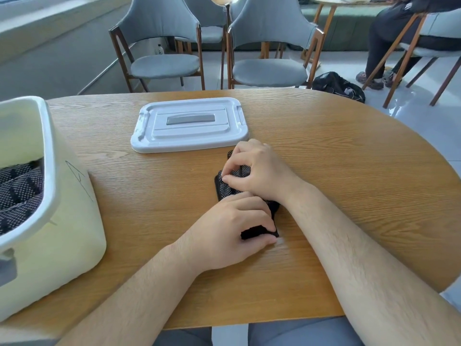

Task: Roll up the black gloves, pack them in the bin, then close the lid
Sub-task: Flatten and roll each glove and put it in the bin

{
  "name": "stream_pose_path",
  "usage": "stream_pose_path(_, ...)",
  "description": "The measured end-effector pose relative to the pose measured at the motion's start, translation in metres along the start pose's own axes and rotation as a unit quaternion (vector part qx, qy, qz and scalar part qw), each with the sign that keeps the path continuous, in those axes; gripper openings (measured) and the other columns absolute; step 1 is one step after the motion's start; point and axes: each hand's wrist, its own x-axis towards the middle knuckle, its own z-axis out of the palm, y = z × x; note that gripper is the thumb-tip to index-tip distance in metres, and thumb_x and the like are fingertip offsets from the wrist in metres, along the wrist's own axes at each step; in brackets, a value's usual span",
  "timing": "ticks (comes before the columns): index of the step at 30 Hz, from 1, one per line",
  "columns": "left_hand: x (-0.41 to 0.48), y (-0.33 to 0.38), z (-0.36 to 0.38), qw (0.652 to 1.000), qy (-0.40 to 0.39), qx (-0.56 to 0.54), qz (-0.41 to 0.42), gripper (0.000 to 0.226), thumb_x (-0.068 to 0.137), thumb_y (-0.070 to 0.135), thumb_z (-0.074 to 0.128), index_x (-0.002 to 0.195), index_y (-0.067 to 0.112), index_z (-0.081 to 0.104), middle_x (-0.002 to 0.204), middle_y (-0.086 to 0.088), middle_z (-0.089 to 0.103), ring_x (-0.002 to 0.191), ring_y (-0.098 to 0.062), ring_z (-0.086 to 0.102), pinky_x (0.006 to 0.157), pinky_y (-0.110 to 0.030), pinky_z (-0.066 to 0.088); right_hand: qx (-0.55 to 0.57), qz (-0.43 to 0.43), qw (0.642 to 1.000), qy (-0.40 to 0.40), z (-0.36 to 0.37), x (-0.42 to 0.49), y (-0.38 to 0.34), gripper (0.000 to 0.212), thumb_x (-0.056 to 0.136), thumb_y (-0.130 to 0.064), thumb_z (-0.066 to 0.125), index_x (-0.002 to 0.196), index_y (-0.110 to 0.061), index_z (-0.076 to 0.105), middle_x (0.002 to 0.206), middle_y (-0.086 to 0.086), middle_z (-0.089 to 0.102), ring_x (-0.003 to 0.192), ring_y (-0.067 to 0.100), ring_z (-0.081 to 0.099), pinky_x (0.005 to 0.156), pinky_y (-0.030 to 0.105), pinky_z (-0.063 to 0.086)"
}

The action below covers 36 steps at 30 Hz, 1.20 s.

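Your left hand [232,228] grips the black glove [224,189] by its cuff, and your right hand [257,168] pinches the dotted end, looks like.

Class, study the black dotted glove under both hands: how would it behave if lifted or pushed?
Probably floppy: the black glove bunches under the left hand and right hand, so it would likely sag when lifted. Its dots suggest grip, so it may drag rather than slide on the table. It looks thin, so likely light.
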Motion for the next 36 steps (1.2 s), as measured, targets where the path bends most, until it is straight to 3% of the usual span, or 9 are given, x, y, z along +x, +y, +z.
stream_pose_path(3, 0.0, -0.001, 0.001, 1.0, 0.004, 0.009, -0.005, 0.011, 0.091, 0.026, 0.076, 0.094, 0.015, 0.077, 0.098, 0.003, 0.066, 0.093, -0.015, 0.06, 0.088, -0.031, 0.049, -0.004, 0.023, 0.999, -0.034, 0.0, 0.0, 0.001, 0.002, 0.086, -0.036, 0.075, 0.084, -0.035, 0.076, 0.088, -0.009, 0.061, 0.094, 0.008, 0.05, 0.101, 0.037, 0.036)
stream_pose_path(8, -0.004, 0.006, -0.005, 0.998, 0.044, 0.025, -0.023, 0.016, 0.094, 0.031, 0.072, 0.092, 0.016, 0.075, 0.098, 0.005, 0.066, 0.091, -0.014, 0.06, 0.086, -0.033, 0.047, -0.02, 0.067, 0.994, 0.08, -0.006, 0.003, 0.017, 0.015, 0.092, -0.041, 0.068, 0.102, -0.033, 0.075, 0.096, -0.011, 0.06, 0.104, 0.015, 0.052, 0.099, 0.046, 0.045)
stream_pose_path(12, -0.012, -0.002, -0.016, 0.985, 0.093, 0.1, -0.11, 0.025, 0.101, 0.037, 0.056, 0.112, 0.024, 0.074, 0.121, 0.016, 0.067, 0.124, -0.005, 0.056, 0.101, -0.036, 0.044, -0.053, 0.174, 0.981, 0.073, -0.009, 0.004, 0.028, 0.05, 0.08, -0.069, 0.07, 0.12, -0.039, 0.066, 0.112, -0.01, 0.057, 0.118, 0.015, 0.047, 0.105, 0.041, 0.037)
stream_pose_path(16, -0.023, -0.01, -0.011, 0.972, -0.023, 0.166, -0.162, 0.048, 0.1, 0.057, 0.041, 0.141, 0.036, 0.056, 0.151, 0.023, 0.046, 0.148, 0.002, 0.028, 0.116, -0.024, 0.028, -0.104, 0.224, 0.968, 0.038, -0.005, 0.011, 0.032, 0.07, 0.071, -0.086, 0.063, 0.123, -0.039, 0.062, 0.127, -0.008, 0.058, 0.126, 0.018, 0.046, 0.106, 0.041, 0.034)
stream_pose_path(21, -0.024, -0.007, -0.011, 0.971, -0.021, 0.172, -0.165, 0.045, 0.1, 0.055, 0.042, 0.138, 0.038, 0.059, 0.149, 0.023, 0.048, 0.147, 0.0, 0.031, 0.116, -0.022, 0.022, -0.065, 0.251, 0.961, 0.094, -0.008, 0.022, 0.043, 0.047, 0.084, -0.077, 0.058, 0.108, -0.037, 0.067, 0.106, -0.012, 0.062, 0.113, 0.017, 0.055, 0.099, 0.04, 0.037)
stream_pose_path(25, -0.026, -0.005, -0.009, 0.972, -0.04, 0.174, -0.155, 0.042, 0.103, 0.051, 0.037, 0.141, 0.044, 0.054, 0.153, 0.024, 0.043, 0.149, -0.001, 0.026, 0.118, -0.026, 0.021, -0.05, 0.238, 0.969, 0.038, -0.018, 0.01, 0.052, 0.049, 0.081, -0.076, 0.064, 0.113, -0.039, 0.066, 0.105, -0.014, 0.059, 0.106, 0.011, 0.05, 0.096, 0.037, 0.037)
stream_pose_path(30, -0.026, -0.006, -0.011, 0.974, -0.031, 0.187, -0.122, 0.038, 0.104, 0.037, 0.045, 0.138, 0.034, 0.06, 0.159, 0.019, 0.036, 0.15, -0.003, 0.027, 0.119, -0.031, 0.026, 0.01, 0.28, 0.952, 0.121, -0.021, 0.011, 0.057, 0.024, 0.1, -0.049, 0.054, 0.106, -0.03, 0.067, 0.102, -0.011, 0.063, 0.101, 0.016, 0.06, 0.098, 0.047, 0.051)
stream_pose_path(36, -0.026, -0.007, -0.009, 0.974, -0.032, 0.191, -0.117, 0.043, 0.104, 0.035, 0.043, 0.145, 0.031, 0.054, 0.152, 0.023, 0.045, 0.147, 0.0, 0.032, 0.116, -0.033, 0.031, 0.059, 0.245, 0.967, 0.041, -0.031, -0.008, 0.055, 0.036, 0.084, -0.056, 0.074, 0.114, -0.036, 0.068, 0.109, -0.014, 0.059, 0.103, 0.007, 0.057, 0.094, 0.032, 0.049)
